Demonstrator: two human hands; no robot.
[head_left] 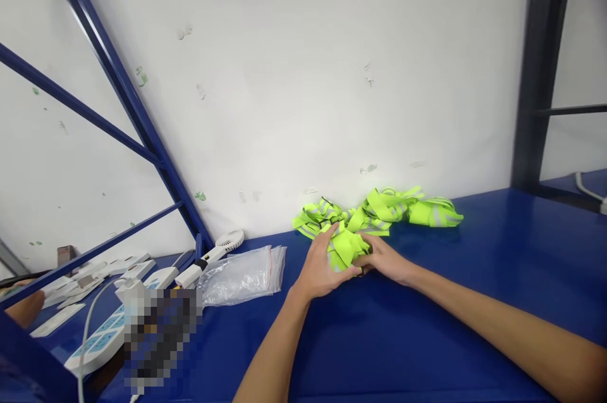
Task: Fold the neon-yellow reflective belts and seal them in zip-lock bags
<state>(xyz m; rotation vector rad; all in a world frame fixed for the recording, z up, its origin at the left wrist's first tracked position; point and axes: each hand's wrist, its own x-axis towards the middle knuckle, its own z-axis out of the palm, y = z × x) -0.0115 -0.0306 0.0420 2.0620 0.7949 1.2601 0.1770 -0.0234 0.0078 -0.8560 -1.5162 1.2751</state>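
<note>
**A:** Neon-yellow fabric straps with grey reflective stripes (345,246), one bunch of them, sit between your two hands on the blue tabletop (427,327), close to the white wall (303,74). Confirm grip?

**B:** Your left hand (322,270) lies over the near left side of the bunch, fingers spread and curled onto the fabric, thumb pressing it from the front. Your right hand (385,259) comes in from the right, fingers closed on the same bunch. Both hands are clamped on it, nearly touching each other.

**A:** Rest of the straps?

**B:** You have a larger tangled heap of the same neon straps (398,208) just behind the hands, running right along the wall. It touches the bunch you're holding.

**A:** Containers?

**B:** A stack of clear zip-top plastic bags (244,276) lies flat to the left of your left hand, well apart from the straps. The bags look empty, red seal line at the right edge.

**A:** Anything else left of that?

**B:** A small white handheld fan (215,251) lies beside the bags. Further left, a white power strip with pale blue sockets (102,336) and its white cable. A pixelated patch covers part of that area, so you can't tell what's under it. Flat white pieces sit behind the blue steel frame bars (128,93).

**A:** Any readable text or brands?

**B:** None legible. Markings on the power strip are too small to read.
</note>
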